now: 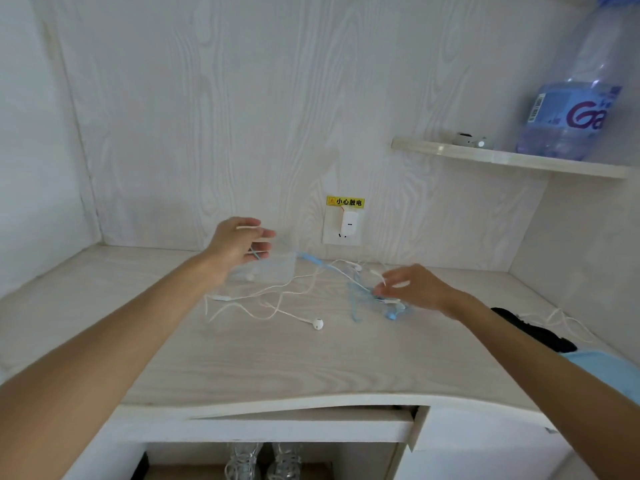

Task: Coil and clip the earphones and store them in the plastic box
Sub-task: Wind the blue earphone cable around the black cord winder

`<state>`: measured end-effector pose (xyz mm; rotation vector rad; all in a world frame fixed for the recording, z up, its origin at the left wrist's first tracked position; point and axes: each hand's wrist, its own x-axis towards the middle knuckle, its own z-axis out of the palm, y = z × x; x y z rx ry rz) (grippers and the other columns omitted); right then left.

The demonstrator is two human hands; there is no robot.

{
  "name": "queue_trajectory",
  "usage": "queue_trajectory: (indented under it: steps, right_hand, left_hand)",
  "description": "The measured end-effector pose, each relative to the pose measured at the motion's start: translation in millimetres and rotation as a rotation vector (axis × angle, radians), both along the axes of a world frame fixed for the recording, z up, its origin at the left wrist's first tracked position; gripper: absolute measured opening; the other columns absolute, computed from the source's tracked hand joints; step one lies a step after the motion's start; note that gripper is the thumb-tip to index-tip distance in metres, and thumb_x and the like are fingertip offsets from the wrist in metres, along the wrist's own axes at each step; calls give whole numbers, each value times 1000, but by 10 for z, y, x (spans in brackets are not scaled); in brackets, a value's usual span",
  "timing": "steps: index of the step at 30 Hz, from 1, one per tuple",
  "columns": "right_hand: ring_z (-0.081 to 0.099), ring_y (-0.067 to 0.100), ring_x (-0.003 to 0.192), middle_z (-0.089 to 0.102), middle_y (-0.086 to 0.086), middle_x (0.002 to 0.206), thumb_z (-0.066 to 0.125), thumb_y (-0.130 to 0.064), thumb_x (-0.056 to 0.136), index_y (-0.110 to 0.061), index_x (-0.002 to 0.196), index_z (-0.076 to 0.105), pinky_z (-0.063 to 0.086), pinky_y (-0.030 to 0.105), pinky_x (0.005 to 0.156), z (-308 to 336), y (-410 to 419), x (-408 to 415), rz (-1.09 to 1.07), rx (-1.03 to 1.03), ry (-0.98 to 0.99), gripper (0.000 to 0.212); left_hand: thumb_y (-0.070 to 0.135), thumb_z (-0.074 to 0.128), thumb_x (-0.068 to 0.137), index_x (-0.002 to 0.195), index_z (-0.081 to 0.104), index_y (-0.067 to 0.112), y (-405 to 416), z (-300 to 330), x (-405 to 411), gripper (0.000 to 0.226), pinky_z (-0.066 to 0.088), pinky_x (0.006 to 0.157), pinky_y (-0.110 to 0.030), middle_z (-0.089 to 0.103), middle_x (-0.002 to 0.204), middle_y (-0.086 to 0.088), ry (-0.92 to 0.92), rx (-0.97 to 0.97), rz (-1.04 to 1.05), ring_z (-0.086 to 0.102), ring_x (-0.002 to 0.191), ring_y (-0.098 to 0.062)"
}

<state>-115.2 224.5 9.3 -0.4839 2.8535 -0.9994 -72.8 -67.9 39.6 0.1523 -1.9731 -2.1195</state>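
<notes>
A tangle of blue earphones (360, 299) lies on the pale desk (277, 362), right of centre, with a blue bud (392, 316) at its near edge. My right hand (419, 289) pinches this tangle from the right. The blue cable runs up and left, past its inline remote (310, 258), to the fingers of my left hand (235, 242). That hand hovers, loosely curled, over a clear plastic box (277, 271) near the back wall. White earphones (263, 299) sprawl loose across the middle of the desk, one bud (318, 323) lying nearest me.
A wall socket with a white charger (349, 225) sits behind the box. At the right edge are a black object (533, 330), another white cable (557, 318) and a light blue item (595, 367). A shelf (502, 159) carries a large water bottle (571, 116).
</notes>
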Motion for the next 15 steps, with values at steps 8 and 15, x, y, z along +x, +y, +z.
queue_trajectory:
  steps: [8, 15]
  right_hand:
    - [50, 18, 90, 49, 6, 97, 58, -1, 82, -5, 99, 54, 42, 31, 81, 258, -18, -46, -439, -168, 150, 18]
    - [61, 1, 99, 68, -3, 107, 60, -24, 91, -17, 112, 65, 44, 12, 90, 508, -975, 347, 279, -175, -120, 23]
  left_hand:
    - [7, 41, 99, 113, 56, 11, 40, 255, 126, 21, 42, 61, -13, 66, 88, 6, 175, -626, -193, 55, 50, 0]
    - [12, 50, 95, 99, 60, 17, 365, 395, 213, 12, 25, 41, -13, 50, 63, 7, 182, -406, -249, 42, 47, -6]
